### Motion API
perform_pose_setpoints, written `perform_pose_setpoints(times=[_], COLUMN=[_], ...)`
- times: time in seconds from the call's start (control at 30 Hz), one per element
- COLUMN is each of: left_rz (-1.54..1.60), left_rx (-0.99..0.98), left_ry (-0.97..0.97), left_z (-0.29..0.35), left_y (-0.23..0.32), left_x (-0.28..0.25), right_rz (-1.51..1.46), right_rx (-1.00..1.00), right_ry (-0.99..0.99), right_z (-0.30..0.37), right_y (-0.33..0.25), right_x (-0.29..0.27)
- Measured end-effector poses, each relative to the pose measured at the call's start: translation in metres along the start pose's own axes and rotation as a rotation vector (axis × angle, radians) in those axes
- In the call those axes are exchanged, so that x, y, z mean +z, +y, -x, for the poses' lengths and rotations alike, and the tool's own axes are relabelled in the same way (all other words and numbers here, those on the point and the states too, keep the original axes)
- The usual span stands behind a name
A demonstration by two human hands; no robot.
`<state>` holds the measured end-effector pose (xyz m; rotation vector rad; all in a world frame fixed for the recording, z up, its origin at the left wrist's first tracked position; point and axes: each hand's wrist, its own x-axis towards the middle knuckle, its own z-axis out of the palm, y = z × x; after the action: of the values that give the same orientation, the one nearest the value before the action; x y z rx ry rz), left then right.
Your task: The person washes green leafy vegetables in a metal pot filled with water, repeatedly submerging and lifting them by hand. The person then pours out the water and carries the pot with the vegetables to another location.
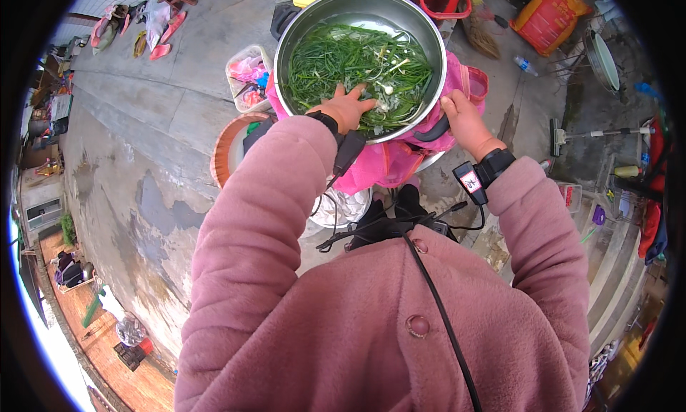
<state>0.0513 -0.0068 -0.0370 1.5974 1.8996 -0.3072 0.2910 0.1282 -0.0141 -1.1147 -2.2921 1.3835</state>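
Note:
A large steel basin (284,37) holds long green scallions (336,58) with white root ends, lying in what looks like water. Inside the basin, my left hand (345,108) rests on the near side of the greens, palm down with its fingers spread. My right hand (466,124) is at the basin's right rim, thumb on top and fingers curled at the edge; the fingertips are partly hidden. Bunched pink fabric (386,167) with a dark handle shows under and in front of the basin.
Left of the basin stand a white basket (234,65) of colourful items and an orange-brown tub (223,155). A white-filled bowl (341,208) sits near my feet. At the back right are a red basket (443,12) and an orange sack (549,19). Concrete steps (614,269) rise at right.

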Motion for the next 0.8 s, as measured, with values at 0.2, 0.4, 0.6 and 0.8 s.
perform_pose_setpoints(times=[0.2, 0.4, 0.6, 0.8], left_rz=[0.093, 0.037, 0.186, 0.252], left_rx=[0.312, -0.343, -0.390, -0.367], left_ry=[0.299, 0.337, 0.003, 0.068], left_z=[0.043, 0.061, 0.013, -0.021], left_y=[-0.030, -0.026, -0.017, -0.022], left_x=[-0.018, -0.032, -0.013, 0.010], right_rz=[0.023, 0.047, 0.080, 0.077], right_rx=[-0.010, -0.062, -0.062, -0.098], right_ry=[-0.033, -0.051, -0.074, -0.088], right_z=[0.004, 0.006, 0.009, 0.006], right_y=[-0.005, -0.008, -0.011, -0.012], right_x=[-0.001, -0.001, 0.000, -0.001])
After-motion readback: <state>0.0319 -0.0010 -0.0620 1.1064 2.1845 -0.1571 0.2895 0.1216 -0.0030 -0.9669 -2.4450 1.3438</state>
